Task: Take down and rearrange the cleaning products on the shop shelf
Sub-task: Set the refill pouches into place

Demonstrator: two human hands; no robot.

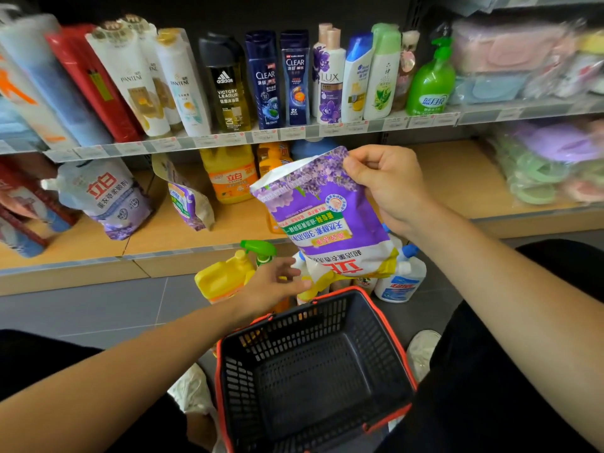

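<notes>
1. Our right hand (385,184) pinches the purple detergent pouch (327,223) by its upper corner. The pouch hangs inverted before the lower shelf (81,253), above the far rim of the basket (313,325).
2. Our left hand (274,284), fingers loose, holds nothing; it sits at the pouch's lower edge, contact unclear.

The left forearm (147,348) and the right forearm (490,256) are shown bare along all of their visible length, and the left hand (277,282) and the right hand (389,188) are likewise uncovered. Black clothing, apparently trousers, is worn. It is seen as a plain dark mass over the left leg (39,361) at the near left and over the right leg (523,371) at the near right, where faint folds are picked out by the light. Pale, off-white shoes are worn. The left shoe (191,390) is glimpsed near the middle, partly hidden, and the right shoe (421,349) is seen farther right, rounded at the toe and creased on top.
</notes>
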